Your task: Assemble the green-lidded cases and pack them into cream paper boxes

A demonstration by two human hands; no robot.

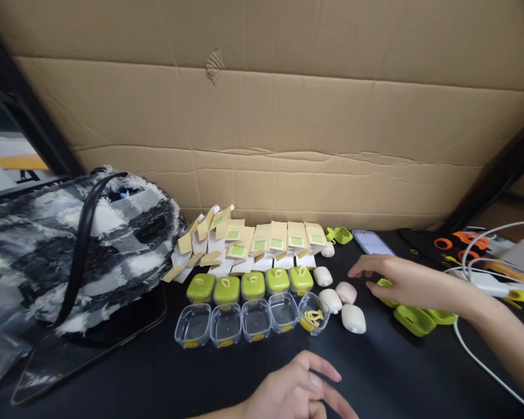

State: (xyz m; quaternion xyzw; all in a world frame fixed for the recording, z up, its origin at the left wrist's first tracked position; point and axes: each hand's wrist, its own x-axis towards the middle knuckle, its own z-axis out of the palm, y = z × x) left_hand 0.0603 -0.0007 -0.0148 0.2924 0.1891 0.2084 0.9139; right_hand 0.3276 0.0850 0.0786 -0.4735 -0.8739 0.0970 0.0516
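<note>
Right hand [408, 278] hangs palm-down above bright-green, open, soft-looking rounded cases [414, 320], fingers loosely extended, nothing visible between them; its underside is hidden, so contact cannot be told. Left hand [290, 387] is at the near edge of view, fingers apart and half curled, holding nothing that shows; its relaxed pose suggests it is simply kept near the middle of the black surface [148, 372]. Five glossy cream and pale-pink pebble-shaped cases [353, 319] lie loose between the right hand and the tubs, probably there for easy reach from either side. Five clear, square, open-topped plastic tubs [257, 320] make the front row, mouths up, presumably so their insides stay accessible; the rightmost contains a pale-yellow strap piece [313, 318]. Directly behind, five clear tubs with green rounded tops [253, 285], pale-yellow loops uppermost, form a matching line, which seems to keep counting simple. Tan card sleeves with green label patches [276, 242] lean and overlap behind that, perhaps to save depth before the brown cardboard wall [262, 116]. Phone [372, 242] lies beyond the right hand, screen up, apparently for reading at a glance.
</note>
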